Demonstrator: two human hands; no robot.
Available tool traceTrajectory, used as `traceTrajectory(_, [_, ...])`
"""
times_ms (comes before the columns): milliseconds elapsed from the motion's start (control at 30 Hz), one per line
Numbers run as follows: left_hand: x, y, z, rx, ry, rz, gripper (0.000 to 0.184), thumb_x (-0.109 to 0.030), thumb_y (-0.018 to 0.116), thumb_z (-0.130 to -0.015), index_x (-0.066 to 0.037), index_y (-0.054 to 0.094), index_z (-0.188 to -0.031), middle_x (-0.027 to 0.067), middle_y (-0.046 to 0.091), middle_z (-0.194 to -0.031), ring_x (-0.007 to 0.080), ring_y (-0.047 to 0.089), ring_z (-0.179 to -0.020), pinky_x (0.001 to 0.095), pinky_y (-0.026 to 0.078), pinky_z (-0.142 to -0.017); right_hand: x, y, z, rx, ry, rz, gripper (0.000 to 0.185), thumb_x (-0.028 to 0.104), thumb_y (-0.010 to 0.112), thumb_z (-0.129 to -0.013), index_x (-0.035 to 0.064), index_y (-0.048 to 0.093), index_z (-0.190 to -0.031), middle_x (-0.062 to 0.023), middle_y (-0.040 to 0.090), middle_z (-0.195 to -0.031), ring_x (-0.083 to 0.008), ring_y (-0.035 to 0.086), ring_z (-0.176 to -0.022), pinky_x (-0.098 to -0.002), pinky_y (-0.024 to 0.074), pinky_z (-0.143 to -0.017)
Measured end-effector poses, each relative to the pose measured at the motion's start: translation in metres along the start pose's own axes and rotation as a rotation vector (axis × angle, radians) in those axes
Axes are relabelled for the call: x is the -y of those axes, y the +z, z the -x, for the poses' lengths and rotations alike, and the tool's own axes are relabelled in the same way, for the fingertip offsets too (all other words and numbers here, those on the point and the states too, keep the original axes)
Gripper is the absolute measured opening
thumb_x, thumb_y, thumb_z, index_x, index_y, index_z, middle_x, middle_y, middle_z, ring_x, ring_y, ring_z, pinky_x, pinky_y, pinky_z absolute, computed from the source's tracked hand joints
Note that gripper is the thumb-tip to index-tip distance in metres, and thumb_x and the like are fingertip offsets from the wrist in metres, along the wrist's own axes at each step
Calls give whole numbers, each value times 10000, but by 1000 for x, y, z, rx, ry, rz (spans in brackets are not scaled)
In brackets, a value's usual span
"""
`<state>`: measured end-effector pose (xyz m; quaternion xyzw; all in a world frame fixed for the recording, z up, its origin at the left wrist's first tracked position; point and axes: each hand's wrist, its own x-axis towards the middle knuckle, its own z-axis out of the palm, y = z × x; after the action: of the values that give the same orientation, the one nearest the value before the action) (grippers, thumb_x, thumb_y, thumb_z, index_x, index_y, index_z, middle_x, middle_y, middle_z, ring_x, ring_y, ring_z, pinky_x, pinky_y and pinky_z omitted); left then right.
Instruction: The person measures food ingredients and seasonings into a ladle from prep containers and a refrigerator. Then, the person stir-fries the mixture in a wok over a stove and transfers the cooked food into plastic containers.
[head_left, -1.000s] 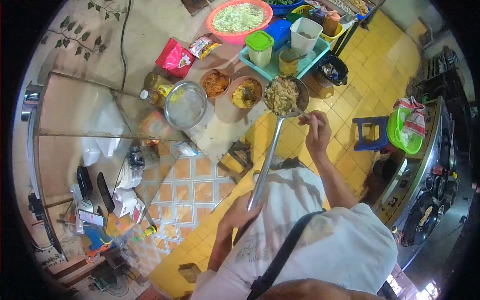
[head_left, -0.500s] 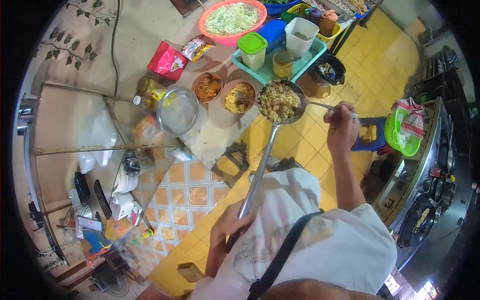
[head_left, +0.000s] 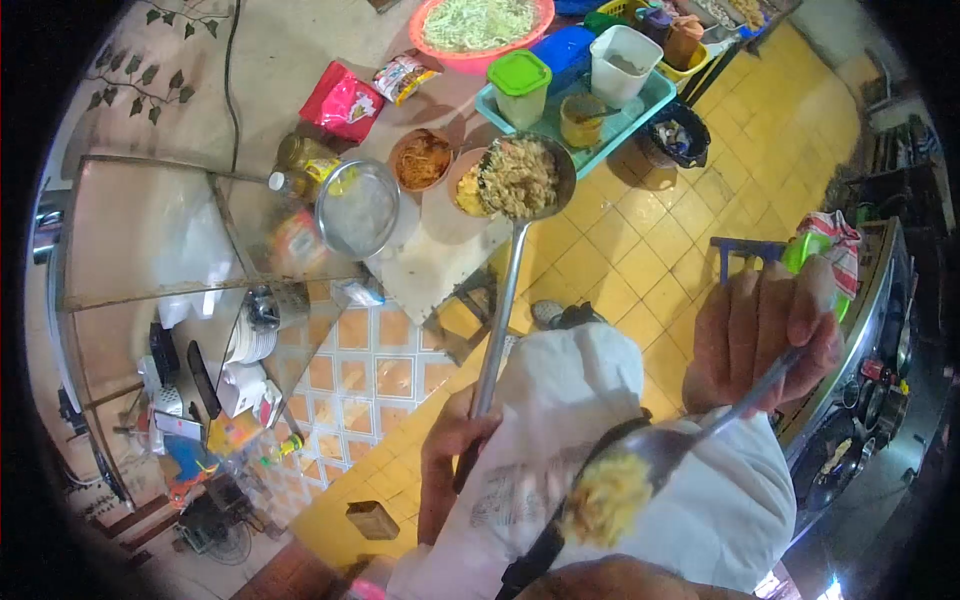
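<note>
Shreds (head_left: 421,160) are held in the left bowl (head_left: 424,188) and yellow food (head_left: 468,190) in the right bowl (head_left: 448,224), by the left hand (head_left: 455,435) the ladle (head_left: 505,300), heaped beside the bowls, is clamped lengthwise forward, slightly rightward, and the loaded spoon (head_left: 692,438), slanted down-left, is gripped by the right hand's (head_left: 765,335) fingers.

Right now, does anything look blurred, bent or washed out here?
Head view: the spoon and its food are blurred, while the ladle looks sharper; head view: the scene bows towards the edges, with black corners; head view: white glare washes out detail at the bottom right.
</note>
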<state>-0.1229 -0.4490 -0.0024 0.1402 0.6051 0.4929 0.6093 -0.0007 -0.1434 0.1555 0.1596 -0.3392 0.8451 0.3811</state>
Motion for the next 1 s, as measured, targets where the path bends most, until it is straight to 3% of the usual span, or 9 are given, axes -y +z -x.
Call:
traceTrajectory(333, [-4, 21, -6, -252, -134, 207, 294, -87, 665, -640, -72, 448, -838, -8, 441, -584, 85, 425, -466, 216, 345, -413, -7, 7, -21, 74, 319, -467, 227, 159, 492, -863, -52, 496, -782, -175, 527, -521, -250, 556, -394, -322, 418, -351])
traceTrajectory(400, [-5, 27, -6, -353, -43, 244, 144, -26, 553, -714, -43, 452, -815, 33, 454, -564, 111, 413, -374, 240, 321, -332, -8, -5, -34, 237, 317, -373, 239, 211, 430, -950, -6, 465, -857, -144, 575, -514, -198, 504, -324, -291, 369, -283])
traceTrajectory(467, [-2, 26, -5, -282, -22, 217, 136, -20, 550, -718, -42, 444, -800, 34, 440, -541, 112, 407, -366, 236, 308, -326, -5, -15, -33, 136, 219, -247, 219, 216, 451, -940, 27, 453, -828, -105, 566, -494, -148, 484, -312, -258, 373, -285])
traceTrajectory(533, [-4, 34, 0, -402, 43, 335, 124, -24, 543, -730, -39, 439, -798, 31, 432, -528, 113, 405, -360, 236, 305, -325, 0, -28, -33, 45, 139, -116, 180, 202, 459, -917, 70, 435, -798, -22, 518, -452, -88, 438, -293, -203, 375, -297])
traceTrajectory(567, [-13, 38, 2, -429, 52, 293, 131, -30, 550, -735, -33, 436, -801, 32, 432, -525, 116, 409, -359, 238, 314, -332, 4, -47, -32, 119, 144, -116, 196, 213, 387, -930, 46, 423, -833, -79, 502, -571, -143, 481, -421, -251, 359, -391])
traceTrajectory(667, [-1, 38, 5, -398, -1, 331, 153, -37, 570, -733, -24, 437, -807, 33, 432, -524, 122, 413, -358, 245, 323, -336, -33, -133, 5, -414, 148, 625, 189, 108, 422, -915, 8, 503, -776, -63, 472, -612, -144, 525, -490, -239, 397, -424])
traceTrajectory(733, [7, 41, 6, -434, 3, 329, 176, -41, 589, -725, -24, 432, -803, 35, 435, -526, 128, 413, -357, 251, 326, -337, -81, -185, 31, -437, 285, 927, 161, 110, 481, -917, -12, 538, -830, -96, 612, -765, -128, 572, -553, -233, 436, -479])
traceTrajectory(800, [9, 44, 4, -382, 41, 330, 176, -59, 591, -729, -25, 434, -801, 32, 439, -529, 135, 415, -353, 255, 331, -340, -135, -232, 64, -516, 374, 1074, 163, 147, 483, -930, -9, 524, -906, -107, 644, -850, -127, 591, -591, -237, 441, -502])
traceTrajectory(1000, [20, 48, 5, -422, 99, 107, 177, -126, 616, -758, -48, 458, -767, 7, 444, -552, 99, 437, -451, 246, 341, -417, -239, -285, 92, -829, 498, 769, 179, 202, 500, -930, 43, 484, -1010, -115, 614, -850, -154, 589, -670, -270, 470, -564])
